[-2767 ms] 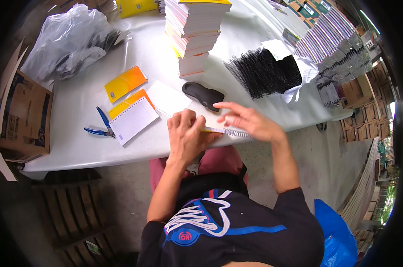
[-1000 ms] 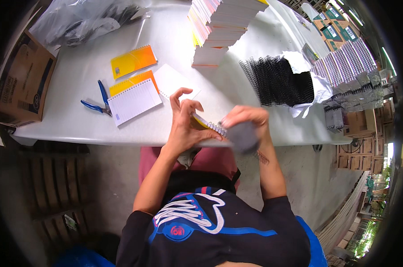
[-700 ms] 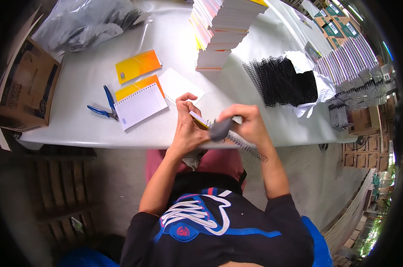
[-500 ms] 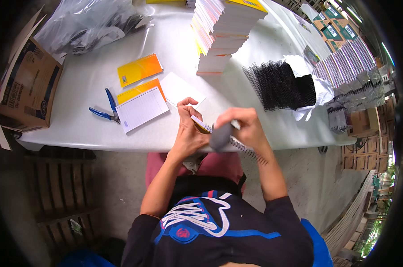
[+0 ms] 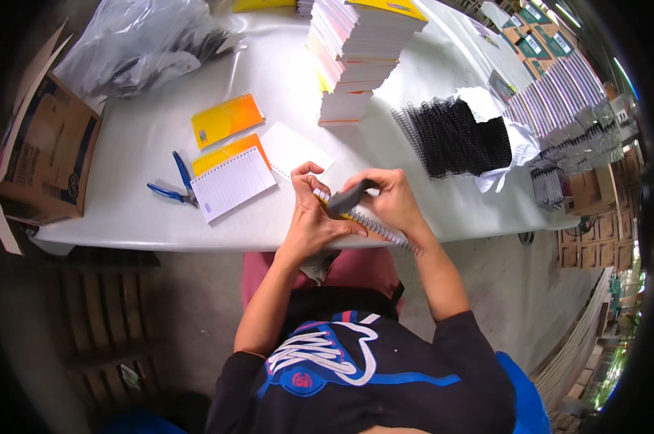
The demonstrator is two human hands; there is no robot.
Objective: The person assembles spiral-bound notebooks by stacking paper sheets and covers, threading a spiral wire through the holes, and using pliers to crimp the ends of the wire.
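Observation:
My left hand (image 5: 314,223) is closed around a small notebook (image 5: 364,220) with a yellow cover edge, held at the table's front edge. Along the notebook's upper edge runs a dark spiral coil (image 5: 393,237), whose loose end sticks out toward my right wrist. My right hand (image 5: 393,201) grips a dark grey, rounded flat piece (image 5: 350,200) against the coil; its exact kind is unclear. To the left lie blue-handled pliers (image 5: 180,186), a yellow-orange cover (image 5: 228,120), a lined page block (image 5: 234,185) over another cover, and a white sheet (image 5: 296,150).
A tall stack of page blocks (image 5: 363,61) stands at the back. Black coils (image 5: 457,137) lie in a heap on the right, beside stacked bound notebooks (image 5: 562,101). On the left are a cardboard box (image 5: 48,148) and a clear plastic bag (image 5: 142,47).
The grey piece in my right hand has turned from a round face to a slanted, narrower side. My right hand has come slightly left, and more of the notebook's yellow edge shows.

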